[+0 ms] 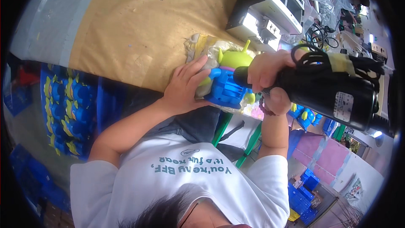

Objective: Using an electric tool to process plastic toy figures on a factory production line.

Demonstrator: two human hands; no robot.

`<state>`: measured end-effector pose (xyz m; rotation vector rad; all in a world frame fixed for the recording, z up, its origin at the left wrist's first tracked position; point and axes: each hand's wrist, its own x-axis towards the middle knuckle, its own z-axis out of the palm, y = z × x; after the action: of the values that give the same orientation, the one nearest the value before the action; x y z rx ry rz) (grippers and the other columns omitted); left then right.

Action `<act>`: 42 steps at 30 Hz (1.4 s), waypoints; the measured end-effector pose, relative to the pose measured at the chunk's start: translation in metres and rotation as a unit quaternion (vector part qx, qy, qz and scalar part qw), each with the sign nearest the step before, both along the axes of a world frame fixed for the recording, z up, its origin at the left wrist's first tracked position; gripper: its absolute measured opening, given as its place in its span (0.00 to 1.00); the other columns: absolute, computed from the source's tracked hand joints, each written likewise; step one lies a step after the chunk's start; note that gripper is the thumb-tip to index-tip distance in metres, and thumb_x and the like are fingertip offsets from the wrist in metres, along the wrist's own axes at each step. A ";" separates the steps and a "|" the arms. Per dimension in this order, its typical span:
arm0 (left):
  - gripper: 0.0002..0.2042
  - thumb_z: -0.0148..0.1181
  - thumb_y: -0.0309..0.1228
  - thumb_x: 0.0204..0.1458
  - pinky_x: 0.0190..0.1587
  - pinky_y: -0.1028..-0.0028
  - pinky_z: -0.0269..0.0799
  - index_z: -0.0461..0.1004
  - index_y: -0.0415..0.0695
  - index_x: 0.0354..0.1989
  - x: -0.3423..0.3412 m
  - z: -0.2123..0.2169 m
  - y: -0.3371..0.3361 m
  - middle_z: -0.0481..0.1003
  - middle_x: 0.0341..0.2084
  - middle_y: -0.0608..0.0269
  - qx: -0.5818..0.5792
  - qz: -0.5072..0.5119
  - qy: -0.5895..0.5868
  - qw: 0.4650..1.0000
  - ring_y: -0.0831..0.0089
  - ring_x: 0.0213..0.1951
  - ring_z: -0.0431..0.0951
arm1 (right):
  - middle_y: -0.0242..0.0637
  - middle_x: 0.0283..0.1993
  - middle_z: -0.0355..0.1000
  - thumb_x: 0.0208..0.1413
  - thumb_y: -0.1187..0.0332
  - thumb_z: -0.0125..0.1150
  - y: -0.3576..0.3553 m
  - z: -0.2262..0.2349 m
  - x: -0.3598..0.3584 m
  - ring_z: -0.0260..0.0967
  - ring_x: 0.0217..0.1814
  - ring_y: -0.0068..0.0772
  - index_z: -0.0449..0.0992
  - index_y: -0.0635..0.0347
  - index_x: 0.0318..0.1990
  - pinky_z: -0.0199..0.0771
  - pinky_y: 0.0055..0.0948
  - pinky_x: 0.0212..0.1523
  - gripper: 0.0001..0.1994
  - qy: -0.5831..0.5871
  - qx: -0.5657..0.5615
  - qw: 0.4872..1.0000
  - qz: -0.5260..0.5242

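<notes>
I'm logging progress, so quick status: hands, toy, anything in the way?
Left hand cupped on green-and-blue toy. Right hand holds black tool, nose at toy's blue body. Possible snag: black cord bundled along the tool.

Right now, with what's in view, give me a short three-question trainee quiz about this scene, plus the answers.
1. Which hand grips the black tool, and which is on the toy?
2. True or false: the toy being handled has a red body.
3. Where are the rows of similar toys: A, across the person's lap; B, off to the person's left; C, on top of the white equipment?

Key: 1. The right hand grips the tool; the left hand is on the toy. 2. False; it is blue. 3. B.
</notes>
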<state>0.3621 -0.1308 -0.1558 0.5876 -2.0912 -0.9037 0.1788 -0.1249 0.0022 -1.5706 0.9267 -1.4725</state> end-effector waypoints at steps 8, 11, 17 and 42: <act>0.45 0.76 0.42 0.32 0.60 0.57 0.57 0.56 0.47 0.61 0.000 0.002 0.004 0.57 0.64 0.47 -0.006 0.002 -0.011 1.000 0.51 0.63 0.60 | 0.30 0.26 0.66 0.48 0.60 0.66 -0.003 -0.001 0.003 0.64 0.23 0.27 0.65 0.58 0.38 0.67 0.28 0.28 0.17 -0.025 0.090 0.995 0.037; 0.46 0.77 0.42 0.32 0.60 0.58 0.56 0.56 0.47 0.61 0.000 0.005 0.002 0.57 0.64 0.46 -0.008 0.000 -0.013 1.000 0.51 0.64 0.60 | 0.30 0.27 0.65 0.48 0.61 0.64 -0.002 -0.001 0.003 0.64 0.24 0.26 0.65 0.58 0.41 0.65 0.28 0.29 0.18 -0.021 0.105 0.993 0.043; 0.32 0.70 0.38 0.43 0.61 0.57 0.56 0.64 0.46 0.57 0.007 0.016 -0.012 0.61 0.60 0.48 0.025 -0.022 0.010 0.999 0.49 0.62 0.60 | 0.30 0.29 0.65 0.50 0.62 0.60 0.011 0.025 -0.017 0.62 0.26 0.25 0.65 0.59 0.46 0.63 0.29 0.33 0.19 -0.072 0.054 0.996 -0.009; 0.11 0.67 0.26 0.44 0.61 0.54 0.58 0.82 0.53 0.37 -0.065 0.070 -0.030 0.69 0.55 0.56 -0.049 -0.098 -0.050 0.993 0.46 0.61 0.61 | 0.33 0.33 0.63 0.55 0.62 0.54 0.078 0.039 -0.116 0.58 0.31 0.24 0.64 0.64 0.55 0.57 0.31 0.38 0.23 -0.166 -0.092 0.977 -0.103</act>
<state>0.2968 -0.1606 -0.0857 0.3878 -2.3011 -0.8896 0.0629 -0.0471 0.0410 -1.3262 0.7919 -1.9442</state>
